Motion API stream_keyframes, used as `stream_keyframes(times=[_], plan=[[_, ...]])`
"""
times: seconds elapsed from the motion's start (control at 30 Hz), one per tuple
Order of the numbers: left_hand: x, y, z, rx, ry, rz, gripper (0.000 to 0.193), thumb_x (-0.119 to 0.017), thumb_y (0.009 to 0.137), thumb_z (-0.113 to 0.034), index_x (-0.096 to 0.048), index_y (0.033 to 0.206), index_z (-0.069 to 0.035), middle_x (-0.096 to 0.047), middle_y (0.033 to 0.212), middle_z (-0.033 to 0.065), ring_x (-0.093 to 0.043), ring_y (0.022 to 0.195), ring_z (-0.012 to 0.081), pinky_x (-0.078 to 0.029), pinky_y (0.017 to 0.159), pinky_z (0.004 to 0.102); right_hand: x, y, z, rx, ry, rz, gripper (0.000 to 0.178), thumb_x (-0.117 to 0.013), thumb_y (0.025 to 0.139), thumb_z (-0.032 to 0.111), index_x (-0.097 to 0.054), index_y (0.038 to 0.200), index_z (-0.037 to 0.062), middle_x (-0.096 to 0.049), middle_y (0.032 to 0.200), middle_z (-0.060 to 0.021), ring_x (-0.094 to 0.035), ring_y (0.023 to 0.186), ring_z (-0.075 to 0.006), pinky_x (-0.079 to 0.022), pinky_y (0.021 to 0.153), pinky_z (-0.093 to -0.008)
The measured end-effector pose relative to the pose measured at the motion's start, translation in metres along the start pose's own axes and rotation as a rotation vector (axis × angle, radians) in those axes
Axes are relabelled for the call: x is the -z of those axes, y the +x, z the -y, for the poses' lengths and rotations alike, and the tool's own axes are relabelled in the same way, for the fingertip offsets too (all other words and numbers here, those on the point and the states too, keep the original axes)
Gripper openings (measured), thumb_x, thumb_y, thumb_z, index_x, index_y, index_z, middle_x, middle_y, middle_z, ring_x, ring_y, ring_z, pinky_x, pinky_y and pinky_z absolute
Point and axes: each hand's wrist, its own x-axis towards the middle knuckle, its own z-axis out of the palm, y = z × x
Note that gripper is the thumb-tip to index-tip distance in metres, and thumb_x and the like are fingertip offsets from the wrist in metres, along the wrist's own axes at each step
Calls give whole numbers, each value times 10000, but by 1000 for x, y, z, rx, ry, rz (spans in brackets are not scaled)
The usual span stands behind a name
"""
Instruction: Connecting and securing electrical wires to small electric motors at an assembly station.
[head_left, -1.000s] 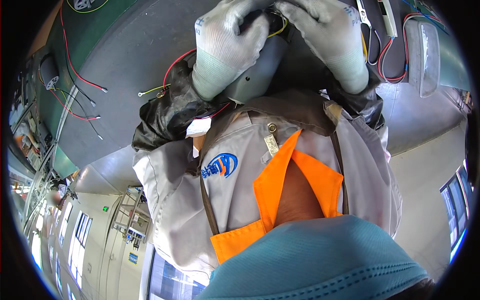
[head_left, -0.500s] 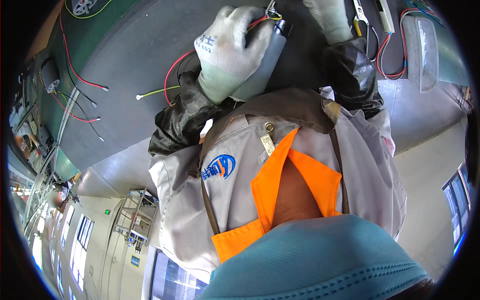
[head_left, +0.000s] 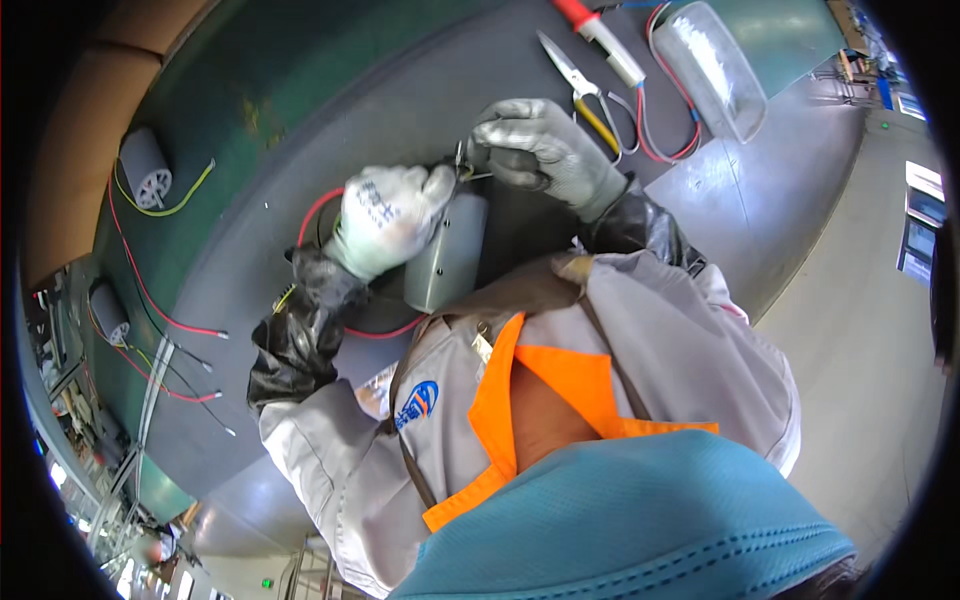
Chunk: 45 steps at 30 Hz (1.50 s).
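Observation:
A grey cylindrical motor (head_left: 447,255) lies in front of me on the dark mat, close to my apron. My left hand (head_left: 390,215), in a white glove, is closed on the motor's wires at its far end. A red wire (head_left: 318,212) loops out behind that hand. My right hand (head_left: 545,155), gloved too, has its fingers curled together just right of the left fingertips. Small metallic ends (head_left: 461,158) stick up between the two hands. What the right fingers pinch, if anything, is hidden.
Right of my hands lie scissors (head_left: 582,85) with yellow on the handle, a red-and-white tool (head_left: 612,48) with a cable, and a clear plastic box (head_left: 710,70). Two more motors, an upper one (head_left: 146,170) and a lower one (head_left: 108,312), trail wires at the left. A cardboard box (head_left: 85,130) stands beyond.
My right hand has come in from the far right to beside the left fingertips. The view has swung, showing more of the mat's far side. The left hand stays at the motor's end.

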Motion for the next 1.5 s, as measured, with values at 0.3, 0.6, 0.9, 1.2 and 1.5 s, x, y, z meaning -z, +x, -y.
stream_keyframes(times=[0.3, 0.6, 0.9, 1.2, 1.5], plan=[[4, 5, -20, 240, 165, 136, 165, -697, 903, -187, -645, 1026, -91, -616, 744, 77, -655, 665, 296, -510, 591, 428, -2, 60, 9, 361, -411, -95, 215, -629, 1006, 186, -668, 1139, 22, -680, 846, -52, -665, 720, -136, -516, 596, -279], [-6, 19, 24, 43, -286, -10, 292, -637, 966, -140, -670, 1216, 5, -684, 1152, 154, -652, 1035, 366, -524, 905, 422, 95, -81, -66, 465, -1646, -676, 585, -683, 883, 70, -529, 1446, 92, -578, 1315, -263, -544, 1207, -456, -454, 1037, -516], [-12, -5, 64, 286, -1243, -181, 437, -552, 1064, -260, -561, 1310, 100, -681, 1253, 186, -674, 1138, 270, -522, 1036, 385, 74, -117, -49, 52, -1734, -524, 783, -723, 844, 45, -396, 1548, 148, -587, 1174, -230, -610, 1060, -426, -538, 871, -501], [-23, -9, 61, 716, -2057, -337, 297, -526, 1070, -164, -587, 1289, 28, -693, 1178, 160, -695, 1080, 302, -577, 971, 424, 87, -115, -25, -84, -709, -513, 682, -759, 880, 33, -485, 1505, 43, -662, 1113, -80, -650, 994, -154, -567, 857, -347], [-22, 3, 61, 800, -2060, -333, 271, -531, 1084, -215, -616, 1232, -4, -702, 1115, 144, -706, 966, 270, -597, 880, 428, 45, -33, 18, 77, -1194, 294, 773, -633, 971, 591, -488, 1457, 7, -683, 1132, -193, -685, 1047, -284, -527, 934, -367]])
